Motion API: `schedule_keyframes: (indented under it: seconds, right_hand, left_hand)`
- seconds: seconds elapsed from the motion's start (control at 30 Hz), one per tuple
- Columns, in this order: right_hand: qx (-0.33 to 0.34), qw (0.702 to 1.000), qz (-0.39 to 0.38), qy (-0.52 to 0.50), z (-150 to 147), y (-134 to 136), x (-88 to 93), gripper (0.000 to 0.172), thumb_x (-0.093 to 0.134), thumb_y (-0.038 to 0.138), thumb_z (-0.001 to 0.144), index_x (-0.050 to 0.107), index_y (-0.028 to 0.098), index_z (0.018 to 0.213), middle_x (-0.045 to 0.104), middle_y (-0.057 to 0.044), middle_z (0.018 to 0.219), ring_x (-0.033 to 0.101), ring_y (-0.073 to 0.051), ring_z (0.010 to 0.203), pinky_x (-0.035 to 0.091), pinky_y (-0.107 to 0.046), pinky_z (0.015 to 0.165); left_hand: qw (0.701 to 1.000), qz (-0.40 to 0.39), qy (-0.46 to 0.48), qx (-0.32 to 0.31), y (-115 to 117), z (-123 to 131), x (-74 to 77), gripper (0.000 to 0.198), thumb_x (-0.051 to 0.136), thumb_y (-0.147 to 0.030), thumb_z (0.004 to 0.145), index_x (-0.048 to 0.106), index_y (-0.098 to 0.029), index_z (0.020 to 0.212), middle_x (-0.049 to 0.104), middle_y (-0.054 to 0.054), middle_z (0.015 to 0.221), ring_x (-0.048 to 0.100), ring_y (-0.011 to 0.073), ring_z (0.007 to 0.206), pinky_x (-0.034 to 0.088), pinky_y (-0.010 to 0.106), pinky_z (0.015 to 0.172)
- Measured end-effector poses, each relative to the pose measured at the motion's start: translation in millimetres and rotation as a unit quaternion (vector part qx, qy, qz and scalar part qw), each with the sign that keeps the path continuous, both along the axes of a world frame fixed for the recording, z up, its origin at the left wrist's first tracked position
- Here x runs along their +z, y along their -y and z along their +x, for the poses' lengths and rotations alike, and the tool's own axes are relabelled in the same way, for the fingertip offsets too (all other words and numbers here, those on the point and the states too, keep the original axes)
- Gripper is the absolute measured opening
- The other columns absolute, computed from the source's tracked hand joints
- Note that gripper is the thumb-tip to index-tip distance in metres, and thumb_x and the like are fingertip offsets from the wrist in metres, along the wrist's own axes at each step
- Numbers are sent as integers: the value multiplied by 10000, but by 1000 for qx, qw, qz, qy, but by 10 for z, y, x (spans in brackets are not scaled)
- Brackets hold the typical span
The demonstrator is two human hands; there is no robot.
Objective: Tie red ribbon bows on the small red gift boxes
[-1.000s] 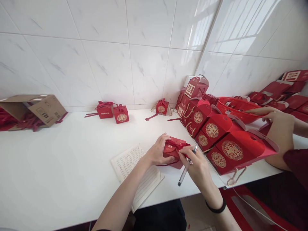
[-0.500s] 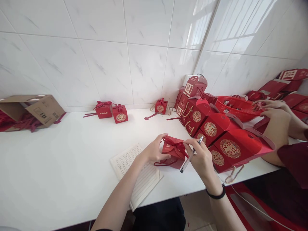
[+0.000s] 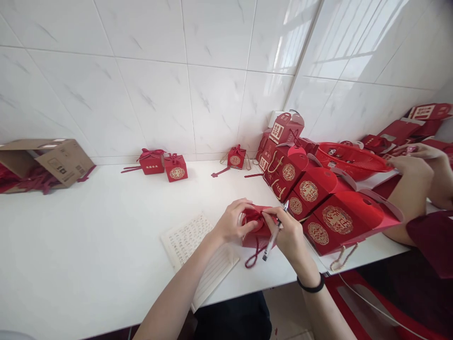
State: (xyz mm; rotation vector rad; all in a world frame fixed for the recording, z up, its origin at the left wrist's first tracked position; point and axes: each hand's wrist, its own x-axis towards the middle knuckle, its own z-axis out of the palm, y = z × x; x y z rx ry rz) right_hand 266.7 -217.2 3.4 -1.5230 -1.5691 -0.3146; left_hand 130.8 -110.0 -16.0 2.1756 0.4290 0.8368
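Observation:
Between my hands on the white table stands a small red gift box (image 3: 250,240) with a red ribbon (image 3: 252,215) on top. My left hand (image 3: 235,222) is closed on the ribbon at the box's left side, thumb across the front. At the ribbon's knot my right hand (image 3: 285,231) pinches with thumb and forefinger, and a clear pen (image 3: 272,243) is tucked in the same hand, its tip pointing up. A dark red cord loop hangs off the front of the box. Just left lies an open notebook (image 3: 189,238) with handwriting, partly under my left forearm.
Stacked red boxes (image 3: 338,219) crowd the right, beside a red basket (image 3: 354,160). A co-worker's hands (image 3: 414,163) are beyond it. Small tied boxes (image 3: 176,169) stand by the tiled wall. A cardboard box (image 3: 67,160) with ribbons lies on its side at left.
My left hand has shifted from the box's side up onto the ribbon. My right fingers have moved in to the knot. The cord loop now hangs at the front. The co-worker's hands moved right.

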Motion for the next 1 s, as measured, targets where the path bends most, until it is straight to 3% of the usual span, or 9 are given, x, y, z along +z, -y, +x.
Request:
schedule_keyframes:
  seconds: [0.13,0.37,0.53,0.77,1.0]
  right_hand:
    - [-4,1000,-6,-10,13,28,-7,172,434,291,930,565,200,866,640,-40,796,611,-158,685,476,-241,608]
    - [-97,992,-33,-75,153,84,-38,250,466,402,891,579,189,826,644,-39,721,596,-167,610,441,-248,555]
    - [-100,985,-58,-131,224,40,-55,334,454,485,868,581,184,798,637,-32,680,553,-146,523,426,-245,522]
    - [-83,967,-98,-222,335,-72,-112,388,483,569,813,565,190,821,652,-58,696,631,-209,613,473,-290,560]
    - [-74,966,-124,-213,364,-144,-86,376,468,561,799,566,198,792,649,-55,660,627,-221,595,469,-320,570]
  left_hand:
    - [1000,1,-26,11,30,46,14,202,557,-248,778,596,-208,971,575,75,1171,515,224,1121,378,414,1013]
    - [999,-6,-42,-14,-34,-16,28,276,556,-174,721,603,-209,990,542,66,1133,508,221,1083,404,379,984]
    - [998,20,-61,2,20,54,110,281,578,-185,720,607,-212,998,552,52,1116,491,217,1091,387,380,994]
    - [995,35,-84,32,52,204,136,126,535,-284,830,613,-198,879,612,36,990,558,197,958,422,374,912]
    - [993,54,-104,12,25,170,130,92,550,-230,816,631,-209,854,623,23,1020,554,197,972,418,371,900]
